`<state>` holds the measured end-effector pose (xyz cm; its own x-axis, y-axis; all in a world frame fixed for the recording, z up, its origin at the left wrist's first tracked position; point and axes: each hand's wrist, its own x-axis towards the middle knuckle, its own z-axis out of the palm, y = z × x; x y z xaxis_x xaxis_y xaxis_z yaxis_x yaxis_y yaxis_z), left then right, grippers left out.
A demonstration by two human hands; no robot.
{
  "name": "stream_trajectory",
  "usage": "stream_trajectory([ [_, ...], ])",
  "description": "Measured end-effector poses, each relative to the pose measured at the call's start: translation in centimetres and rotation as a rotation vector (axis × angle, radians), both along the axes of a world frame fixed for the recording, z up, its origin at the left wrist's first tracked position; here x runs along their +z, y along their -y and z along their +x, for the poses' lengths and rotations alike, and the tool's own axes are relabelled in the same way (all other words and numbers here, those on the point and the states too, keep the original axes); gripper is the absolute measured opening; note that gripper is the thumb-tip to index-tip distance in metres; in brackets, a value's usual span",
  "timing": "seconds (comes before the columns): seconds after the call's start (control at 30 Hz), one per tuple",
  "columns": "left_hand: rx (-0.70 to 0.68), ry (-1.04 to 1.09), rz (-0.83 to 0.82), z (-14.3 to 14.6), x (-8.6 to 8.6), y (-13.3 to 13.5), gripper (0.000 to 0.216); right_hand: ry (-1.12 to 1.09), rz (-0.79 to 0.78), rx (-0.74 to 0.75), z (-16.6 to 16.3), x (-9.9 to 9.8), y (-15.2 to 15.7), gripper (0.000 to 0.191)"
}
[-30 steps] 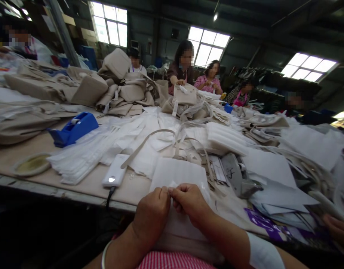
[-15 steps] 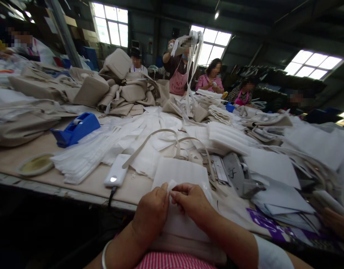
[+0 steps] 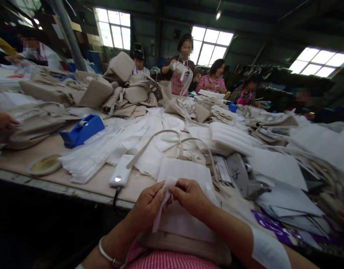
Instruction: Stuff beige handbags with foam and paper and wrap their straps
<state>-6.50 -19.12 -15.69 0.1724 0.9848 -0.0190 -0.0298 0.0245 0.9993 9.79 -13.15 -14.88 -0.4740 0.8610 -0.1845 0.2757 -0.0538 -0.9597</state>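
Observation:
My left hand (image 3: 152, 203) is closed around a narrow folded strip of white foam sheet (image 3: 164, 203), its thumb lying along the front. My right hand (image 3: 191, 196) pinches the upper end of the same strip. Both hands are close together over a beige bag (image 3: 186, 244) at the table's near edge. A flat white foam sheet (image 3: 186, 170) lies over the bag, under my hands. Beyond it curves a thin beige strap (image 3: 160, 131).
A blue tape dispenser (image 3: 82, 130), a white power bank (image 3: 120, 171) with a cable and a grey tape dispenser (image 3: 240, 175) lie around. Stacked white foam strips (image 3: 88, 164) and a heap of beige bags (image 3: 95, 91) cover the table. Several co-workers work opposite; a person's hand (image 3: 3, 120) reaches in at left.
The folded foam strip now stands out further between my hands, and my left wrist has turned. The co-worker opposite has lowered the straps. Another person's hand has appeared at far left.

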Motion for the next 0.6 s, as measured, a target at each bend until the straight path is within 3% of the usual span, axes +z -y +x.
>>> stream_trajectory([
  [0.17,0.009,0.109,-0.03,-0.2,-0.3,0.0,0.035,-0.178,-0.15,0.045,0.0,0.6,0.2,0.019],
  [0.3,0.028,-0.042,0.03,0.0,0.4,0.1,0.037,-0.222,-0.157,0.066,-0.4,1.3,0.4,0.023],
  [0.4,-0.064,-0.139,0.101,-0.8,0.8,0.2,0.041,-0.249,-0.151,0.0,-0.7,1.4,0.5,0.027],
  [0.6,-0.088,-0.357,0.041,-3.1,-0.2,1.7,0.041,-0.194,-0.115,-0.096,0.0,0.9,0.7,0.031],
])
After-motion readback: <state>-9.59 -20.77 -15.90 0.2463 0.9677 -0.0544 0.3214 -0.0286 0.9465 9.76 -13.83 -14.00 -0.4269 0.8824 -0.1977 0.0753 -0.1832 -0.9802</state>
